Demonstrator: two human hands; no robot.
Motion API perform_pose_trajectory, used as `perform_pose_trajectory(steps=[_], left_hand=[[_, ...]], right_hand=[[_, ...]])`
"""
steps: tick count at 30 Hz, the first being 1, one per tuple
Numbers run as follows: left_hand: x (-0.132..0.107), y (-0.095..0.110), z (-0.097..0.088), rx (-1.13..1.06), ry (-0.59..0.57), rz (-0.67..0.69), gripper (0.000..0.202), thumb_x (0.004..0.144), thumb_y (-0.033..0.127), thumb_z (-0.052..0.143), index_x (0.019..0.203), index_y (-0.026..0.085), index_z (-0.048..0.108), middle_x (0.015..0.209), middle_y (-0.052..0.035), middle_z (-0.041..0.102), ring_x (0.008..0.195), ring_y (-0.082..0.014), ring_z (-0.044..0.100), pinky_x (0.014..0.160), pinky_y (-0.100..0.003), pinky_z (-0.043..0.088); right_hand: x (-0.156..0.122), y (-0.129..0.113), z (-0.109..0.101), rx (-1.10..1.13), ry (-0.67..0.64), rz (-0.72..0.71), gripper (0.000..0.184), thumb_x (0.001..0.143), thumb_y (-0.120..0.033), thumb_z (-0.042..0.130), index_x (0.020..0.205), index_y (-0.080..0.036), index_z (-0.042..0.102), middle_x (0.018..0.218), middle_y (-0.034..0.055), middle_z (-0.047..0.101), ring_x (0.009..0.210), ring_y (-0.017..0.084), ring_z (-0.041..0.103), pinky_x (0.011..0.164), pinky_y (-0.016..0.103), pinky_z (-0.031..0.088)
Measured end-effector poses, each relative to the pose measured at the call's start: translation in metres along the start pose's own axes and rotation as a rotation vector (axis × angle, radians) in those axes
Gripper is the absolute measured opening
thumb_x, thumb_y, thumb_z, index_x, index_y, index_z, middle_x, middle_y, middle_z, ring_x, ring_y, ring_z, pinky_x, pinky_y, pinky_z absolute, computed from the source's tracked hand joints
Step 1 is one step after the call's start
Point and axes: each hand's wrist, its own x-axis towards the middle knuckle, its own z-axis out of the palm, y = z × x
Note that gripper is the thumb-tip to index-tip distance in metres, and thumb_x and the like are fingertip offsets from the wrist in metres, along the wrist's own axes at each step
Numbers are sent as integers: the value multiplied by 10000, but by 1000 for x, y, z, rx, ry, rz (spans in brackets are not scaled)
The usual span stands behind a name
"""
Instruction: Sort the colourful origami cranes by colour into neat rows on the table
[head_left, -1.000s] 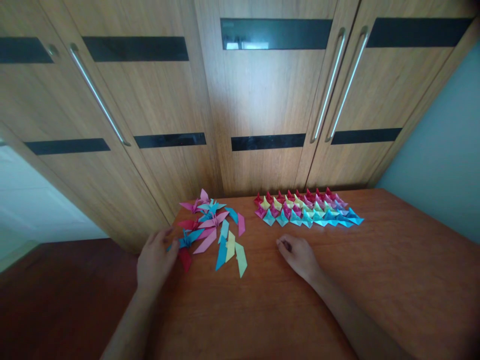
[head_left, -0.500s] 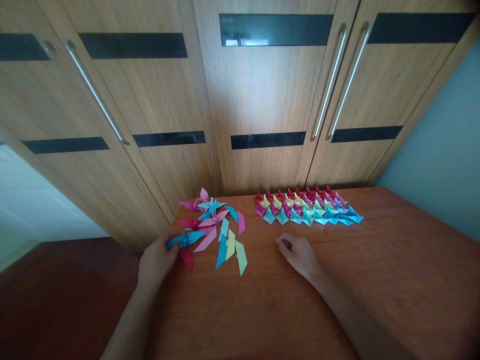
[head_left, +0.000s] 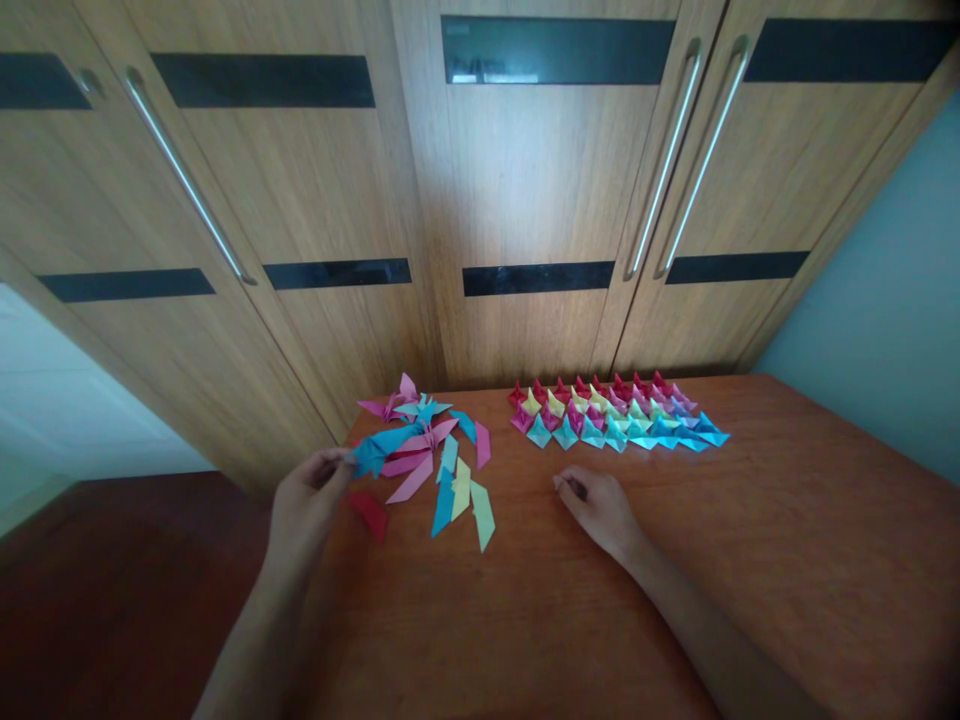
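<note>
My left hand [head_left: 311, 490] pinches a blue origami piece [head_left: 382, 448] by its left end, lifted a little over the left pile. Behind and beside it lie pink origami pieces [head_left: 431, 437] and a light-blue one [head_left: 424, 410]. A red folded paper strip [head_left: 370, 516] rests just below that hand. Loosely curled, my right hand [head_left: 596, 505] rests on the table with no object visible in its fingers. Beyond it stand rows of small pointed origami pieces [head_left: 615, 435] in red, yellow, pink, green and blue.
Folded paper strips in yellow [head_left: 461, 490], pale green [head_left: 483, 515] and blue [head_left: 443, 503] lie between the hands. The wooden table [head_left: 525, 620] backs onto a tall wooden cabinet [head_left: 525, 190] with metal handles. A pale wall [head_left: 877, 300] stands on the right.
My left hand has raised the blue origami piece and turned it, so that it now points up and right. The right hand stays in place.
</note>
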Motion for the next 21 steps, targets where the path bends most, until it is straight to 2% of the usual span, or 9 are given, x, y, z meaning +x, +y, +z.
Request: perform_pose_trajectory(steps=[2,4,7,9,11,14,17,21], left_hand=[[-8,25,18,-148,-194,72,260,767,421,571,846,176,610,813,-34,685,748,-189,643,677,-271,508],[-16,49,39,-216,-331,133,217,794,386,555,825,175,599,797,-30,670,747,-181,634,679,-272,499],[-30,74,70,-170,-450,233,142,826,296,504,809,186,593,762,-10,648,713,-161,613,656,-258,479],[-38,83,89,-103,-478,293,121,819,240,491,800,186,598,753,-5,646,691,-154,605,631,-249,460],[-45,85,104,-65,-493,321,115,806,202,489,791,188,602,756,0,651,694,-151,606,625,-243,447],[-54,82,119,-60,-512,307,98,798,185,499,783,193,595,744,10,649,693,-147,604,631,-239,441],[-61,74,128,-102,-549,287,86,809,194,504,794,194,588,763,9,652,710,-145,603,649,-237,447],[-68,66,131,-179,-630,282,97,820,205,507,815,197,604,806,6,665,753,-144,611,685,-233,459]], right_hand=[[0,-3,-1,120,-7,11,335,872,-425,423,674,-204,576,582,-3,565,570,146,532,549,249,377],[-1,-6,-3,286,-22,35,353,873,-465,428,725,-194,601,599,-3,575,562,138,529,536,241,395],[-3,-10,-6,537,-35,74,402,876,-518,406,846,-182,624,693,16,610,543,121,519,490,229,396],[-3,-11,-9,651,-35,92,453,887,-545,357,897,-178,622,774,40,631,563,121,533,476,227,394],[-4,-11,-11,698,-30,96,476,889,-558,337,922,-179,623,802,49,635,599,129,552,482,228,402],[-3,-11,-12,651,-50,84,410,865,-537,424,934,-187,627,760,29,624,624,137,564,503,225,417],[-3,-13,-8,536,-83,44,293,826,-450,530,903,-190,641,750,15,628,640,139,572,552,231,438],[-4,-18,-5,378,-132,-28,181,812,-311,536,802,-188,669,710,4,640,639,140,571,581,232,427]])
